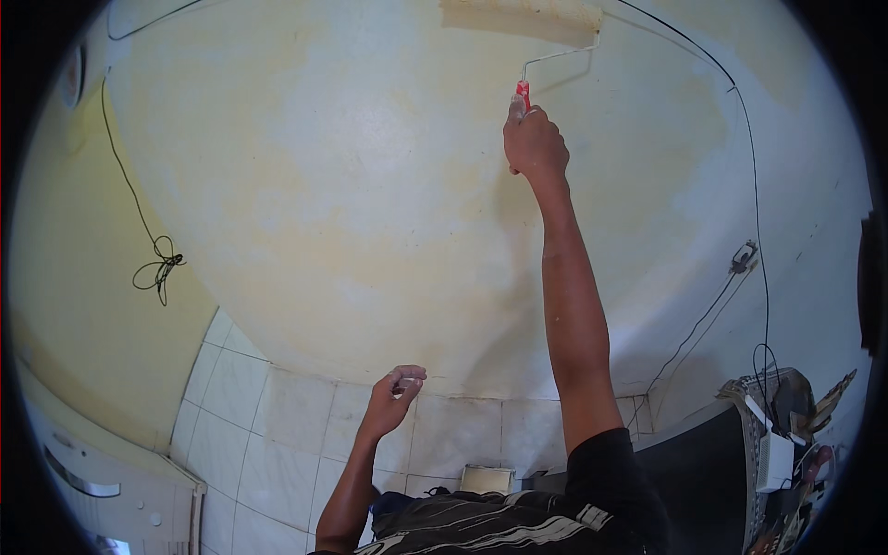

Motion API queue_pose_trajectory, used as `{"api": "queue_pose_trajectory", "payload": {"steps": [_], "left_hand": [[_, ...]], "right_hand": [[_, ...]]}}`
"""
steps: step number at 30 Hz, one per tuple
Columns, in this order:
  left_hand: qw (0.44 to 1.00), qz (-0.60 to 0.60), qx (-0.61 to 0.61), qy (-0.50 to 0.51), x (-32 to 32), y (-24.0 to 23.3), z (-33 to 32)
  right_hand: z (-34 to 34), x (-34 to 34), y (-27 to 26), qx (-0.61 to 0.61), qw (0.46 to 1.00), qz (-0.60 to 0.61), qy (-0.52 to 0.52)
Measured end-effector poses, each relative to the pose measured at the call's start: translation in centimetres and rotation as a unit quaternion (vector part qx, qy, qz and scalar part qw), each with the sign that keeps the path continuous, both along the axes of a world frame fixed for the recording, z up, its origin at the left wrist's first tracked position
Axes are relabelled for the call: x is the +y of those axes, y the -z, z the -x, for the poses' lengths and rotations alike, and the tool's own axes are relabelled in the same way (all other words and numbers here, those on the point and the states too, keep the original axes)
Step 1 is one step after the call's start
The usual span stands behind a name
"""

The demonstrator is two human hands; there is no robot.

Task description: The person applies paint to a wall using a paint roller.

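Observation:
My right hand (538, 142) is raised in front of the wall and gripped around the red handle (523, 94) of a paint roller. The roller's cream-coated sleeve (527, 15) lies across the upper part of the patchy cream and pale wall (361, 173), with its wire frame bent up to the sleeve's right end. Down in front of my body hangs my left hand (399, 395), its fingers loosely curled and nothing held in them, whitish smears on the fingertips. Near my torso on the tiled floor is a tray (488, 479) with a cream surface, partly hidden by my shirt.
Thin black cables hang at both sides, with a coiled bundle (163, 267) at left. A wall socket (744, 257) with a cord is at right. A dark-fronted piece of furniture (694, 479) carries a white device (775, 461) at lower right. A pale cabinet (118, 479) stands lower left.

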State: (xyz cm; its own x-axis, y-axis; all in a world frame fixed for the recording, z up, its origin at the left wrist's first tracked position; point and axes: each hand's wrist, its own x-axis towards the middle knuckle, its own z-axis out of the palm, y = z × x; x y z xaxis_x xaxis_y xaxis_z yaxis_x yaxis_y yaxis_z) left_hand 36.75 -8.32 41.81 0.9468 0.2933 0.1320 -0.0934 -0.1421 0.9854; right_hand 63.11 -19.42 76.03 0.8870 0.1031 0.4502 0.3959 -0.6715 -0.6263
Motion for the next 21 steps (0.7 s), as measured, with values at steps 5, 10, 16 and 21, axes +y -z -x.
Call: {"api": "queue_pose_trajectory", "payload": {"steps": [5, 10, 16, 21], "left_hand": [[1.000, 0.008, -0.012, 0.014, 0.9, 0.2, -0.3], [0.999, 0.006, 0.012, 0.041, 2.8, 0.4, -0.2], [0.995, -0.021, 0.009, 0.096, 4.6, -1.0, -0.6], [0.988, -0.041, -0.003, 0.149, 6.1, 0.4, -0.5]], "right_hand": [[-0.3, -0.7, 5.6, -0.036, 0.996, 0.060, 0.058], [1.2, -1.8, 17.5, 0.027, 0.994, 0.081, 0.062], [4.0, -2.8, 24.6, 0.041, 0.995, 0.038, 0.077], [4.8, -6.2, 28.5, -0.025, 0.994, -0.073, 0.072]]}}
